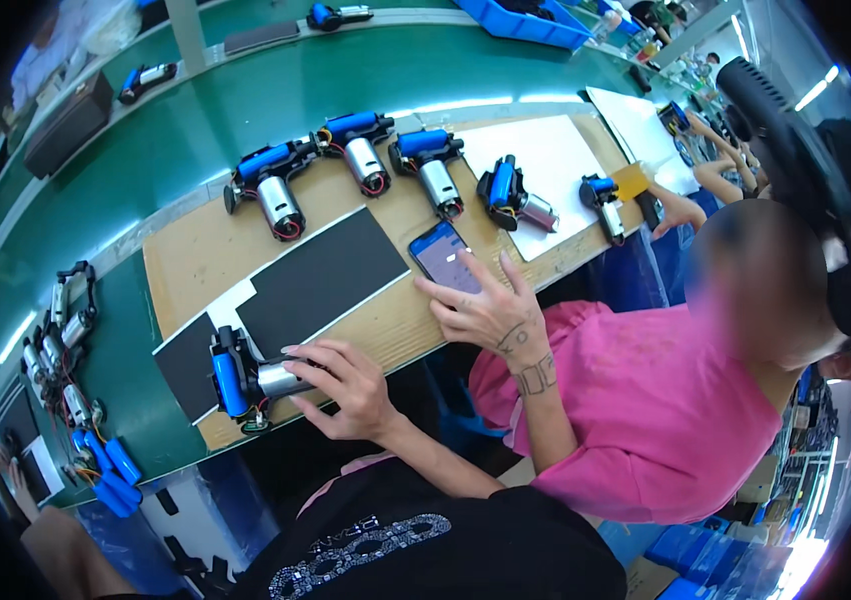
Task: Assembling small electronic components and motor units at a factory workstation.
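Note:
My right hand (347, 388) reaches in from the lower middle, its fingers and thumb closed around the silver cylinder end of a motor assembly (235, 385). A blue cylinder in a black frame forms the other end, with small wires at its lower edge. It is at the near edge of the workbench, over a dark grey sheet (185, 368) with a white border. I do not see my left hand. A co-worker's tattooed hand (495, 308), its arm in a pink sleeve, touches a phone (442, 256) to the right of my hand.
Several similar motor assemblies (273, 185) line the far side of the cardboard (180, 265). At left are a heap of silver motors (63, 340) and loose blue cylinders (120, 470). A blue bin (525, 22) stands at the back. The co-worker in pink (635, 420) sits close at right.

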{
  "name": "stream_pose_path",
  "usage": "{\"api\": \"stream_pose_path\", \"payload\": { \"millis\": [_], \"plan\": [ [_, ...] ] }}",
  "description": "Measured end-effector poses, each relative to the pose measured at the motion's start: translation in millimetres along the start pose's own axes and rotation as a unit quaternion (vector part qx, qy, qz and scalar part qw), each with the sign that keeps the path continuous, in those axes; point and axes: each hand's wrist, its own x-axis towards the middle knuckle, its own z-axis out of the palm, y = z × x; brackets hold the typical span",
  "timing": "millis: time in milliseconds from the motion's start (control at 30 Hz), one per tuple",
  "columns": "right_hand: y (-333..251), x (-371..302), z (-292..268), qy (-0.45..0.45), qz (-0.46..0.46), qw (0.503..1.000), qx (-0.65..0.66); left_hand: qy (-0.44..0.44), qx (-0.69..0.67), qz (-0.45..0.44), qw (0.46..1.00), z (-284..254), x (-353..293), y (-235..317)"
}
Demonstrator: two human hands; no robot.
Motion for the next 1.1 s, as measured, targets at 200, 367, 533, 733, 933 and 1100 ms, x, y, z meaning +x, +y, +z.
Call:
{"api": "stream_pose_path", "payload": {
  "millis": [200, 367, 533, 733, 933, 1100],
  "plan": [
    [5, 0, -5, 0.008, -0.008, 1.0, -0.011, -0.002, -0.007, 0.001, 1.0, 7, 5, 0],
    [2, 6, -1, 0.01, -0.003, 1.0, 0.018, 0.007, 0.003, -0.025, 1.0, -2, -2, -2],
    [5, 7, 0, 0.02, -0.008, 0.999, 0.024, 0.002, 0.005, -0.024, 1.0, 0, 3, 0],
    [6, 0, -4, 0.02, 0.01, 1.0, -0.015, 0.002, -0.011, -0.01, 1.0, 7, 5, 2],
    [8, 12, 2, 0.007, 0.0, 1.0, 0.012, 0.01, 0.014, -0.031, 0.999, -5, 1, 2],
    [9, 9, -11, 0.017, 0.011, 1.0, -0.015, 0.004, -0.014, -0.015, 1.0, 4, 8, 5]
  ]
}}
